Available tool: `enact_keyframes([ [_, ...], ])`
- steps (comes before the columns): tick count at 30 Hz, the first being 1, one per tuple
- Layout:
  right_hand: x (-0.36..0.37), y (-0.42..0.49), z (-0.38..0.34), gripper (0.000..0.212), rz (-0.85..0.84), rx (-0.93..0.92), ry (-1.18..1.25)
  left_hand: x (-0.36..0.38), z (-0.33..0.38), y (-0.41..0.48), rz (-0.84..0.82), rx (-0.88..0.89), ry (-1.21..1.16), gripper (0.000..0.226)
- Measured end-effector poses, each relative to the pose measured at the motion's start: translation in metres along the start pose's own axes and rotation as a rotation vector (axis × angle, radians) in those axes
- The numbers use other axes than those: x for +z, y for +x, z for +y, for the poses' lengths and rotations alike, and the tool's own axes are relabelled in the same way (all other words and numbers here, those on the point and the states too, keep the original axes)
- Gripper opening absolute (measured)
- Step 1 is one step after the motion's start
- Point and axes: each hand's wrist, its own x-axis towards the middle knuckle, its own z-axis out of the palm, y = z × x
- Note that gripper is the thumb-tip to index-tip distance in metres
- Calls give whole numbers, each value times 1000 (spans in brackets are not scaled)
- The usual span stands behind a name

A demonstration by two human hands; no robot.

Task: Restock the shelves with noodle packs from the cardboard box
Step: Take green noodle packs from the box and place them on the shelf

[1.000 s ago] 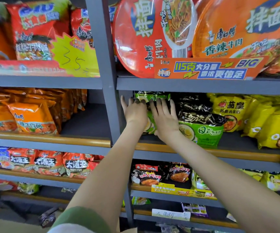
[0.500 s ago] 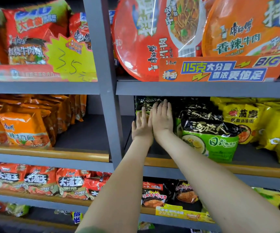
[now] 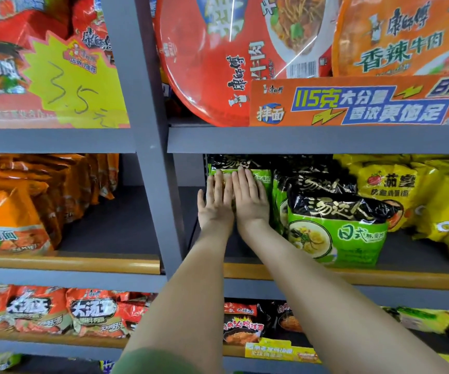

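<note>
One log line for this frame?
stage: shelving | left grip: flat on green noodle pack | right grip: flat on same pack

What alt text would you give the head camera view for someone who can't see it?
A person's left hand and right hand, flat and side by side, press against a green-and-black noodle pack on a grey shelf. Matching packs stand to its right, yellow packs beyond them, and orange packs in the bay to the left.

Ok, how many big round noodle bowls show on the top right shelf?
2. A red bowl stands on edge next to the grey upright; an orange bowl sits right of it, behind the orange sign. Others may be hidden behind them.
</note>
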Motion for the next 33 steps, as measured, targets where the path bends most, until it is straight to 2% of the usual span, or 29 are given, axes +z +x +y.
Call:
enact_keyframes([
  [2,0,3,1,58,73,-25,-44,1,2,1,53,-33,6,83],
  [4,-6,7,1,60,79,-3,-48,-1,3,2,75,-64,3,81],
  [5,-8,7,1,58,98,24,-16,-2,4,1,58,-66,-7,82],
  [8,-15,4,-1,55,-15,81,47,-3,6,-1,-19,-55,-51,88],
  [11,-21,-1,4,56,36,62,48,-5,7,-6,-49,-70,-51,88],
  [15,-32,-13,10,61,-160,9,123,-10,12,-17,-145,-53,-22,97],
  [18,-52,-28,13,65,-271,-33,214,-18,14,-35,-147,-51,9,96],
  [23,-87,-63,18,67,-307,-99,260,-44,18,-77,-167,-2,-12,90],
  [26,-111,-93,23,58,-259,-131,215,-60,24,-113,-169,22,-52,84],
  [28,-130,-120,28,53,-164,-126,277,-66,29,-139,-74,43,-42,69],
  [31,-143,-168,34,47,88,-104,374,-66,37,-181,70,86,-135,53],
  [33,-142,-202,37,48,121,-108,429,-61,40,-215,159,153,-185,49],
])
